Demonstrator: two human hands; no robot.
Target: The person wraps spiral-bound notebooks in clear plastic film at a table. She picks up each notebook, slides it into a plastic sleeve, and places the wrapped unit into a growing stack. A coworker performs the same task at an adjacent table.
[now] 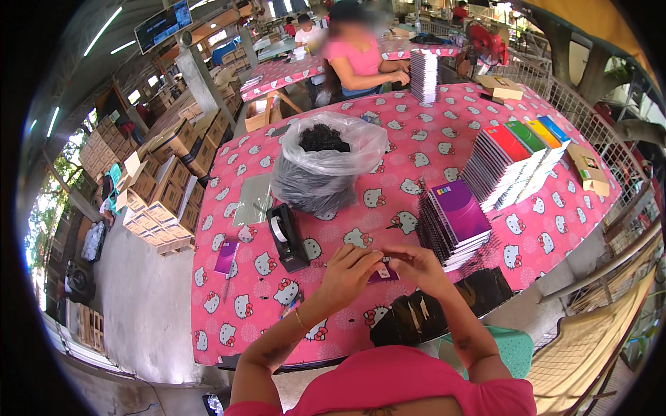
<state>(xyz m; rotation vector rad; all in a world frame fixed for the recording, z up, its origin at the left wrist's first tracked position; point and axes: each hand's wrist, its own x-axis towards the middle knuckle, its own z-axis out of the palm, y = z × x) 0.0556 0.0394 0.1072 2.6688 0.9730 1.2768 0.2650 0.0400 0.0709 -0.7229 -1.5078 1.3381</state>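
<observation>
My left hand [347,272] and my right hand [416,262] meet over the near edge of the pink patterned table [430,139]. Together they pinch a small purple notebook [383,272] with a thin dark pen-like piece at its top edge. A black tape dispenser [286,236] stands just left of my left hand. To the right of my right hand rises a stack of purple spiral notebooks [456,220]. A pile of black pieces [444,305] lies at the table edge below my right forearm.
A clear plastic bag of black items [326,163] sits mid-table. Fanned colourful notebooks [517,156] lie right, a loose purple notebook [226,257] left, a clear sleeve [253,199] beside it. A person in pink [361,59] works at the far side. Cardboard boxes [163,194] are stacked left.
</observation>
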